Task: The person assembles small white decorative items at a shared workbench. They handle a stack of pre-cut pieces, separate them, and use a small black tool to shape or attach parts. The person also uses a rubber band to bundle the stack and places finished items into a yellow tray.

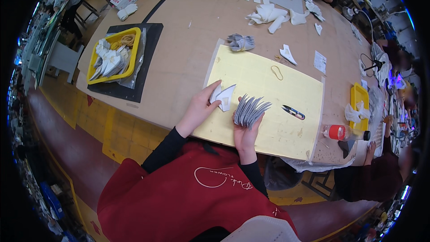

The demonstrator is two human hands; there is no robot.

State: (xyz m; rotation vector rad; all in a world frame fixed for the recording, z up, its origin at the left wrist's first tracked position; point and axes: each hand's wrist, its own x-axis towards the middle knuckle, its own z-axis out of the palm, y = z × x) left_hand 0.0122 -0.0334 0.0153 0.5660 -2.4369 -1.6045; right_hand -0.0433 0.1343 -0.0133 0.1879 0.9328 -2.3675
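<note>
red garment (174,192), left hand (195,110) around white pieces (226,99), right hand (247,140) around probable fabric stack (249,113), snips (294,113) near

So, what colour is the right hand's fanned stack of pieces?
The stack looks grey in the head view.

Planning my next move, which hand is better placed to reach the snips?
Probably the right hand: it's nearer the snips, though it holds a grey stack; the left hand, holding white material, is farther.

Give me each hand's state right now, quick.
Left hand: closed, thumb and fingers holding white cut material; piece count unclear.
Right hand: closed around a fanned stack of grey pieces.
</note>
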